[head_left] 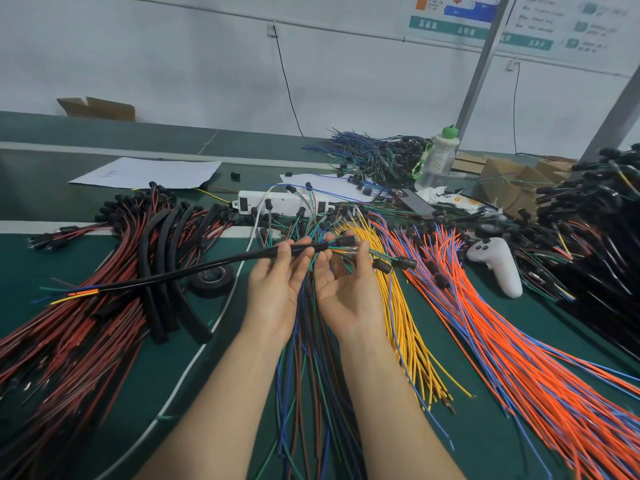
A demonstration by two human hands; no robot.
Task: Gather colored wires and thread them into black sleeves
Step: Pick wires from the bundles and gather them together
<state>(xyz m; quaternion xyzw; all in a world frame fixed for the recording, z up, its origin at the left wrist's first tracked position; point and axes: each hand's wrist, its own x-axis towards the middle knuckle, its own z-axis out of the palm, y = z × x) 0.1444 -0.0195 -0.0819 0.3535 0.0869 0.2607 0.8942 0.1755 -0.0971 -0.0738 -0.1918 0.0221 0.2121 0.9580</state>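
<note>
My left hand (277,289) grips a long black sleeve (194,271) near its right end, palm up, above the green table. Colored wire tips in orange, yellow, green and blue (74,294) stick out of the sleeve's far left end. My right hand (346,289) pinches the bundle of colored wires (349,252) where it enters the sleeve, with black connectors (398,264) hanging off to the right. Spare black sleeves (166,271) lie on the table to the left.
Red and black wires (69,341) cover the left, yellow wires (408,323) and orange-blue wires (519,341) the right. A white power strip (277,202), tape roll (213,280), white controller (498,265), bottle (436,161) and papers (149,173) lie behind.
</note>
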